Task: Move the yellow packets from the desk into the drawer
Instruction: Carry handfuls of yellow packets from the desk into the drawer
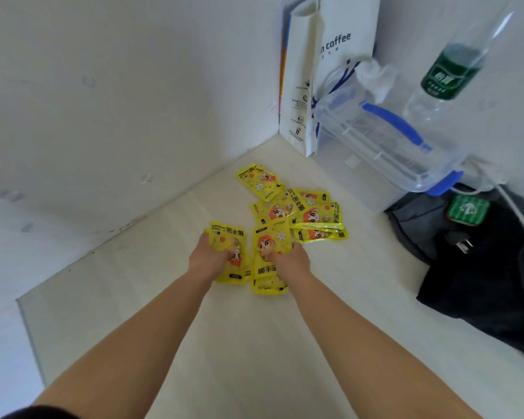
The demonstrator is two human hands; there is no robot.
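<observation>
Hidden/cut off first: palms of both grips were out of sight, only the backs and curled fingertips showed. The paper bag (330,71) was cut off at the top, print reading only "n coffee". The water bottle (454,68) was blurred, cap end hard to make out. A dark sleeve (34,412) was clipped at the bottom-left corner. The packets' small print was too small to read.

Left grip (208,255) was clenched on the near-left packet (229,235), fingers curled over its middle. That packet lay flat on the surface (194,343), long axis running away from the person, text end far.

Right grip (288,260) was grasping the near-right packet (268,237) the same way. Long axis was also near-to-far, tilted slightly. It overlapped a lower packet (268,279) sticking out toward the person.

The other packets (312,214) sat in an overlapping pile just beyond the right grip, mixed orientations, the nearest one lying left-to-right. The far packet (259,182) touched that pile's far-left edge, long axis diagonal, far-left to near-right.

Behind the pile, to the right, was a clear storage box (384,146) with a blue handle. Right of the pile was a dark bag (481,267) with a green badge (468,208). A white cable (516,210) ran over the bag.
</observation>
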